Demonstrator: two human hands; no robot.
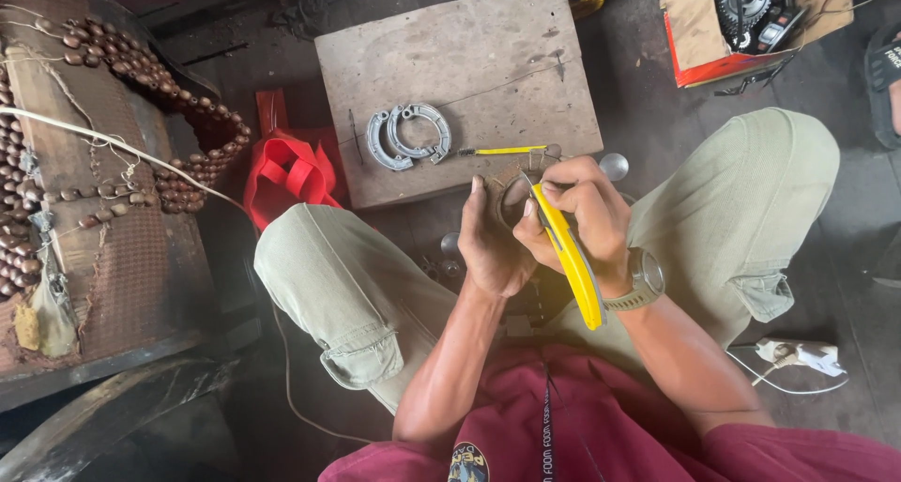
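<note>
My left hand (490, 243) grips a curved brake shoe (511, 193) held over my lap, between my knees. My right hand (577, 210) is closed around a yellow utility knife (568, 257), its front end pressed against the brake shoe and its long handle pointing back toward my body. A pair of grey brake shoes (408, 135) lies on the wooden board (469, 60) just ahead of my hands. Next to them rests a small yellow-handled tool (502, 151).
A red bag (289, 174) lies left of the board. A wooden seat with a beaded cover (103, 116) stands at the far left. A cardboard box with a sprocket and parts (751, 17) sits at top right. A white plug and cable (798, 355) lie at right.
</note>
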